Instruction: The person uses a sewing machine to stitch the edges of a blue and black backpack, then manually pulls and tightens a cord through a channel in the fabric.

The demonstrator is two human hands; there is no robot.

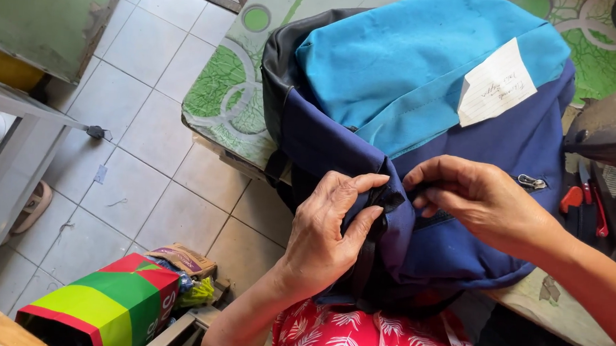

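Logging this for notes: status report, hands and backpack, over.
Left hand pinching backpack fabric at zipper. Right hand gripping same seam. White paper note on top, clear of both hands.

Colourful carton (107,303), sandal (32,206) on tiled floor (146,111)

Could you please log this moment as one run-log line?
left hand: pinching backpack seam | right hand: gripping zipper edge | backpack: on table

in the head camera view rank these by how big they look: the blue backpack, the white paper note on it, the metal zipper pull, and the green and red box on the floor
1. blue backpack
2. green and red box, though it sits nearer the camera and is partly cut off
3. white paper note
4. metal zipper pull
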